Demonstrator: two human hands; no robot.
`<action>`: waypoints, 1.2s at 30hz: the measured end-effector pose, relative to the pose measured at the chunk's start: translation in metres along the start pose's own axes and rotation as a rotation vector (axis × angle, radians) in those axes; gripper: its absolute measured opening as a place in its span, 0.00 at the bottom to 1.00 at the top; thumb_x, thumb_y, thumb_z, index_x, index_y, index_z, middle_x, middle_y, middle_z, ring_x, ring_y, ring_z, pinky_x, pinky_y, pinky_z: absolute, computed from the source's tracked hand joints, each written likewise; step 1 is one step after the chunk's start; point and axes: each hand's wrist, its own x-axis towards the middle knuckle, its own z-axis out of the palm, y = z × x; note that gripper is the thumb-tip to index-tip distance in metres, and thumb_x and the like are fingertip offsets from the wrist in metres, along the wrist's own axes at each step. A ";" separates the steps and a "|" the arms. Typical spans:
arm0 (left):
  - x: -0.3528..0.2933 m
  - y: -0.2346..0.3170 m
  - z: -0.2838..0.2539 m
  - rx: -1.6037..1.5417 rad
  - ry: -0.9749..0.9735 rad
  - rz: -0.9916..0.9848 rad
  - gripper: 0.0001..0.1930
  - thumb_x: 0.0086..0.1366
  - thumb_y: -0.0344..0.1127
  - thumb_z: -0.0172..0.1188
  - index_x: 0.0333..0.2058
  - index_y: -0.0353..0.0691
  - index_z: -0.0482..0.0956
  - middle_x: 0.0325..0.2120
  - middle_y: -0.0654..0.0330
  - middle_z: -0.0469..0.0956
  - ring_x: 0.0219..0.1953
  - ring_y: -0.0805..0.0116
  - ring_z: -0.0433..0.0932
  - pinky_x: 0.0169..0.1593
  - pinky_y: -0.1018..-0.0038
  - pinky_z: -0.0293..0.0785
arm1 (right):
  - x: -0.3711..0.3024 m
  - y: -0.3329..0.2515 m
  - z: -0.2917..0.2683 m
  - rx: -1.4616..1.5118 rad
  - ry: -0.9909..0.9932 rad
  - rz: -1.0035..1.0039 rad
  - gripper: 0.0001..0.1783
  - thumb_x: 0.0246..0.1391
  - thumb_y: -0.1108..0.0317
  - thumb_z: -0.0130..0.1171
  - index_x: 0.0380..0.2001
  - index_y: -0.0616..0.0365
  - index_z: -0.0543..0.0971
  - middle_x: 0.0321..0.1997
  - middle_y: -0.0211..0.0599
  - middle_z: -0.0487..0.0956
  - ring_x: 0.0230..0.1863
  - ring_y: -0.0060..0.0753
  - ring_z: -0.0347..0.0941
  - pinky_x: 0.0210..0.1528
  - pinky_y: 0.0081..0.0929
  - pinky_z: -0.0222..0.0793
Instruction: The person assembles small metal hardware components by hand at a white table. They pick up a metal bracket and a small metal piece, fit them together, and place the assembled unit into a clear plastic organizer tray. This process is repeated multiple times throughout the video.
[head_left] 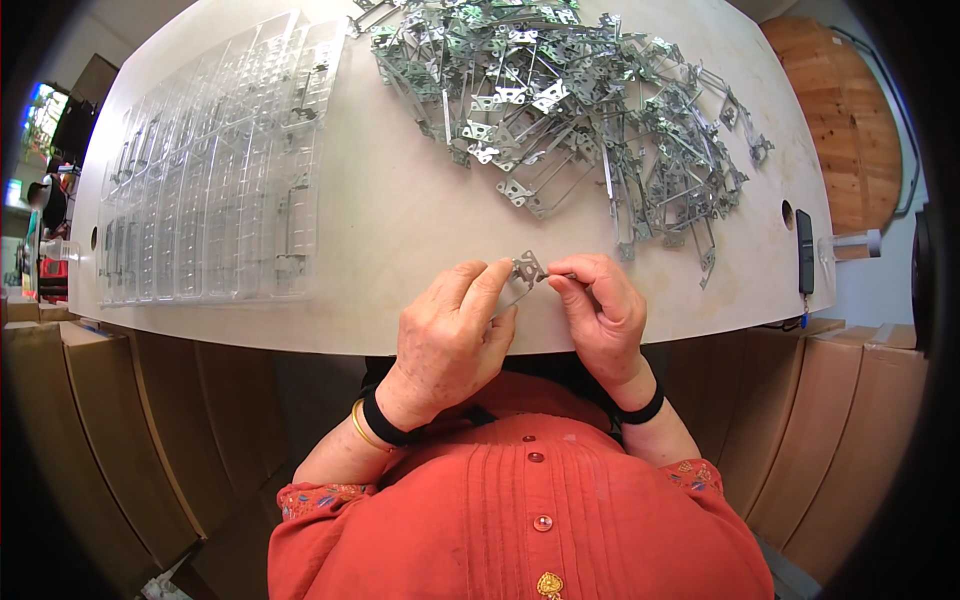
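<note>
Close to the table's front edge, my left hand (452,325) holds a small metal bracket (527,268) between thumb and fingers. The bracket is a flat, silvery plate with cut-out holes, and a thin metal strip runs from it down under my fingers. My right hand (604,308) is closed in a pinch just right of the bracket. A small dark piece shows at its fingertips, touching or nearly touching the bracket's right side; its kind is too small to tell. Beyond my hands lies a big tangled heap of similar metal brackets (530,110).
Clear plastic trays (215,190) with compartments, some holding metal parts, cover the table's left side. A dark phone (805,252) lies at the right edge of the white table (400,215). Cardboard boxes (845,430) stand below on both sides. A round wooden board (835,120) stands beyond the right edge.
</note>
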 end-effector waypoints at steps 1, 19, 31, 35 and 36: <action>0.000 0.000 0.000 -0.002 -0.002 -0.004 0.26 0.54 0.25 0.73 0.54 0.37 0.81 0.43 0.48 0.83 0.36 0.53 0.84 0.37 0.63 0.81 | 0.001 0.000 0.001 -0.006 0.010 -0.024 0.08 0.61 0.78 0.70 0.42 0.59 0.84 0.37 0.38 0.84 0.33 0.36 0.79 0.36 0.29 0.74; -0.001 0.000 0.001 -0.005 0.000 0.001 0.27 0.54 0.25 0.73 0.54 0.36 0.81 0.43 0.49 0.83 0.34 0.54 0.83 0.36 0.64 0.80 | 0.002 -0.003 -0.001 -0.017 -0.018 -0.032 0.09 0.60 0.78 0.71 0.43 0.60 0.85 0.38 0.39 0.85 0.37 0.39 0.82 0.39 0.31 0.78; 0.001 0.000 0.000 0.004 -0.012 0.003 0.26 0.54 0.25 0.73 0.54 0.36 0.81 0.42 0.50 0.83 0.34 0.54 0.83 0.36 0.64 0.80 | 0.003 0.000 0.000 -0.034 -0.006 -0.068 0.09 0.60 0.78 0.71 0.43 0.59 0.84 0.38 0.39 0.85 0.35 0.37 0.81 0.37 0.29 0.76; 0.000 0.000 0.000 0.003 -0.018 -0.004 0.26 0.54 0.25 0.73 0.54 0.36 0.81 0.42 0.50 0.83 0.35 0.54 0.83 0.36 0.63 0.80 | 0.001 -0.003 0.000 -0.019 -0.018 -0.008 0.09 0.60 0.78 0.71 0.43 0.59 0.84 0.38 0.39 0.85 0.36 0.37 0.81 0.37 0.29 0.76; 0.000 0.000 0.000 0.004 -0.012 0.001 0.26 0.54 0.25 0.73 0.54 0.37 0.81 0.42 0.50 0.83 0.35 0.54 0.83 0.36 0.63 0.80 | 0.001 -0.003 0.000 -0.002 -0.016 0.001 0.09 0.60 0.78 0.71 0.43 0.59 0.84 0.39 0.39 0.85 0.36 0.36 0.81 0.37 0.29 0.76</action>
